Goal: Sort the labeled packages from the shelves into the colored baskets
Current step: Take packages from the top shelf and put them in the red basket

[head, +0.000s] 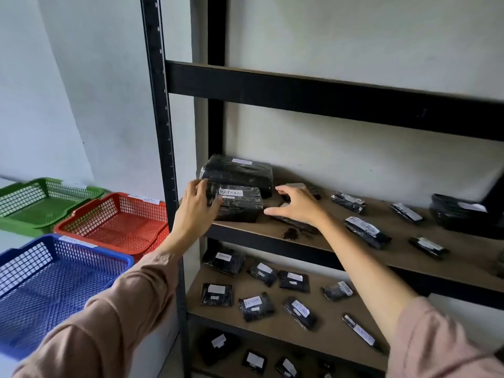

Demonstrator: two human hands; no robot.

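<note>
A black wrapped package with a white label reading RETURN (238, 203) lies at the left end of the middle shelf (409, 257). My left hand (196, 211) rests against its left side, fingers spread. My right hand (296, 204) hovers just to its right, fingers apart, apart from the package. A larger black package (237, 171) sits right behind it. Several more small labeled black packages lie along this shelf and on the lower shelf (327, 331). Green (41, 203), red (114, 222) and blue (54, 285) baskets stand at the left, all without packages.
The black metal upright (163, 132) of the rack stands between the baskets and the shelves. A third shelf at the bottom holds more packages. A dark crumbly spot (290, 233) lies near the shelf's front edge. White wall behind.
</note>
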